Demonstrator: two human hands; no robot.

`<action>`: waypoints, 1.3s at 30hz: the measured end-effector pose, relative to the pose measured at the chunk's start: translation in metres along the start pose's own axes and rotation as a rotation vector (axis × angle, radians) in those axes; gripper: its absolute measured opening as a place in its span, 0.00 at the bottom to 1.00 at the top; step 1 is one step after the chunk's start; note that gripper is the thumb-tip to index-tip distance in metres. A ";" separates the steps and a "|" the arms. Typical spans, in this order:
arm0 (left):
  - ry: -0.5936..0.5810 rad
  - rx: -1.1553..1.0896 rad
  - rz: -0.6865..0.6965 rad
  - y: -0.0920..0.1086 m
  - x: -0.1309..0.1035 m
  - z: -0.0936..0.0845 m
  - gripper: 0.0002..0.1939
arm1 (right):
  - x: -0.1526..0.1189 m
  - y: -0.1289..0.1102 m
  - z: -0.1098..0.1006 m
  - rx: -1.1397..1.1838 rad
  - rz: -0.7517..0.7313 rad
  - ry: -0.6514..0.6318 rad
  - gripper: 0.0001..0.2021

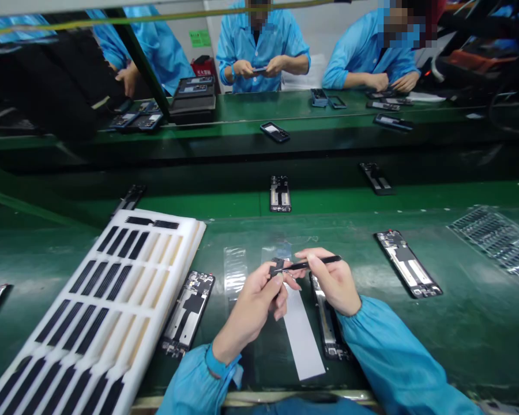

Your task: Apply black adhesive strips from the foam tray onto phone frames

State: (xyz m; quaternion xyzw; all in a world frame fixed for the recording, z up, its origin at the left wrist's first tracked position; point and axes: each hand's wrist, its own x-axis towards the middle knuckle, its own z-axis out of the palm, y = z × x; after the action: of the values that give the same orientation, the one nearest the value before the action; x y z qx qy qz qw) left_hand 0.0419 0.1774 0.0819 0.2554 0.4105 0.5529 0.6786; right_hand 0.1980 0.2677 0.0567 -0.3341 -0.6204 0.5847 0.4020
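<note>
My right hand (336, 283) pinches a pair of black tweezers (326, 260), held nearly level. Their tip reaches a small dark piece (277, 265) that my left hand (257, 300) grips between thumb and fingers; its exact kind is too small to make out. Below both hands a white paper strip (303, 343) lies on the green bench. An opened phone body (331, 331) sits beside the strip, partly covered by my right hand and sleeve. Another opened phone body (188, 314) lies left of my left hand, with a clear plastic sheet (235, 271) near it.
A white foam tray (125, 311) with rows of black strips stands on the left. One phone body (406, 262) and a clear film sheet (497, 242) lie on the right. More phone bodies (281, 194) rest farther back. Co-workers in blue sit across, one holding a phone part (259, 70).
</note>
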 end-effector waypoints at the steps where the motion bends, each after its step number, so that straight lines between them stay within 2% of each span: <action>1: -0.001 0.006 0.004 0.000 -0.001 0.000 0.12 | -0.001 -0.002 0.001 -0.011 -0.009 0.005 0.15; 11: -0.042 0.072 0.005 0.005 -0.007 0.006 0.12 | -0.008 -0.013 -0.001 -0.175 -0.169 0.033 0.15; 20: -0.090 0.050 0.132 -0.001 -0.020 0.009 0.17 | -0.019 -0.023 -0.009 -0.188 -0.395 -0.058 0.13; 25: -0.043 0.038 0.124 0.002 -0.023 0.016 0.17 | -0.020 -0.032 -0.009 -0.184 -0.453 -0.100 0.14; 31: 0.026 -0.054 0.097 0.006 -0.023 0.025 0.20 | -0.024 -0.035 -0.009 -0.195 -0.419 -0.095 0.14; 34: 0.024 -0.014 0.050 0.006 -0.017 0.016 0.22 | -0.022 -0.027 -0.018 -0.193 -0.318 0.016 0.14; 37: 0.132 0.318 -0.009 -0.003 -0.008 -0.004 0.22 | -0.011 -0.009 -0.033 -0.121 -0.130 0.212 0.14; 39: 0.268 0.591 0.006 -0.014 -0.004 -0.017 0.20 | -0.003 0.006 -0.040 -0.075 -0.018 0.212 0.15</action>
State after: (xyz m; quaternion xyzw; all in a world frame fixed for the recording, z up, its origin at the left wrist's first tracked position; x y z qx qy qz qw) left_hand 0.0349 0.1676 0.0625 0.3676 0.6383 0.4405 0.5133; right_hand 0.2346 0.2844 0.0498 -0.4031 -0.5987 0.5189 0.4580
